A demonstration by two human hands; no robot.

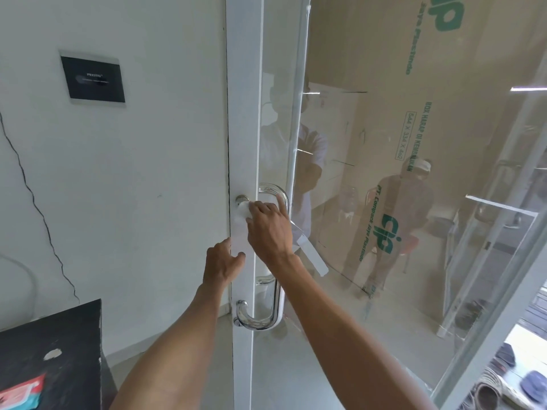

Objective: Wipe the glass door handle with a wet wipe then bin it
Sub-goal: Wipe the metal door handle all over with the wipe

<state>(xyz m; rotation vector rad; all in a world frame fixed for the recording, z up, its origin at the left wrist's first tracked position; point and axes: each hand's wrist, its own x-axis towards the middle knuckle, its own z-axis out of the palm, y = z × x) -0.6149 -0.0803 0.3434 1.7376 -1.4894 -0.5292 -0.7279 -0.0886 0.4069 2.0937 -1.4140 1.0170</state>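
Green lettering on the cardboard [414, 84] behind the glass door [370, 232] reads "cip" and "BOX HARAP DI KEMBALIKAN", and a black wall plaque [92, 79] says "PRESTO". The right hand [268, 227] has its grip closed around a white wet wipe [245, 209], pressing it against the upper end of the door handle [276, 297] near its top mount (fingers curled over the wad). The left hand [222, 263] rests with loosely spread fingers on the white door frame [241, 113], holding nothing. The chrome handle's long axis runs vertically, ends curving back toward the frame. A dark tabletop [50, 350] sits lower left.
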